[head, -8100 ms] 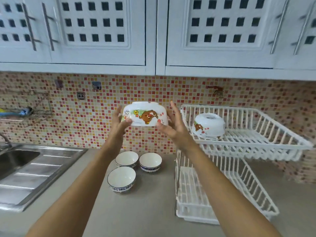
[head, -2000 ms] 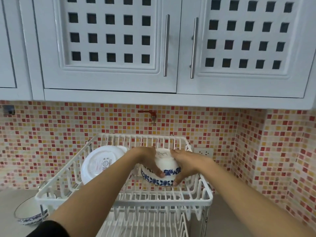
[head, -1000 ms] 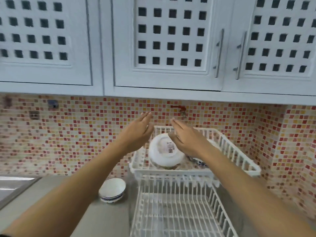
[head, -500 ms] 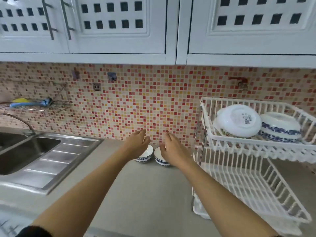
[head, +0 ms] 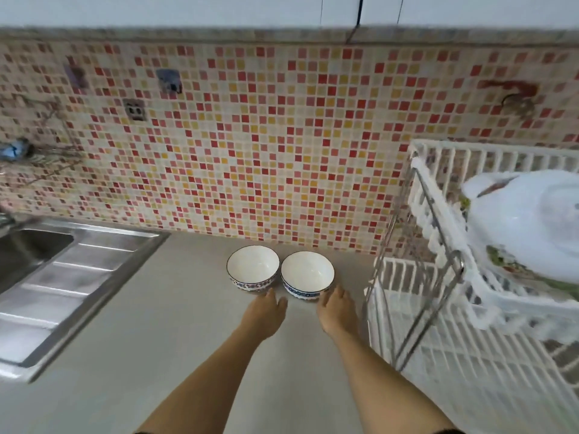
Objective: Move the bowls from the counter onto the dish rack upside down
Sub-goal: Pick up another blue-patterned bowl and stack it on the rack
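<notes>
Far to the left of your hands a steel sink (head: 34, 255) and its ribbed drainboard are set into a grey counter (head: 175, 355); a red, yellow and cream mosaic wall runs behind everything.

Just ahead of your left hand (head: 263, 317) sits the left bowl (head: 253, 270), upright, white inside with a patterned band outside; your fingertips lie just short of its near wall, perhaps brushing it – I cannot tell which; the hand is empty, fingers loosely together and pointing forward.

Between your two hands, and slightly ahead of them, stands the right bowl (head: 307, 274), also upright, touching or nearly touching its neighbour; your right hand (head: 336, 311) lies at its near right side, empty too, fingers relaxed and not curled around anything.

Right of your right hand rises the white two-tier dish rack (head: 438, 308); on its upper tier an inverted white bowl (head: 526, 223) lies blurred.

The risks, as I judge them: the two bowls sit so close that closing both hands on one could knock the other along the smooth counter; glazed walls may slip as you flip a bowl – turn it only once your hold is firm; the rack's metal upright stands near your right wrist, and a hurried swing could clip it or the bowl already up there.
</notes>
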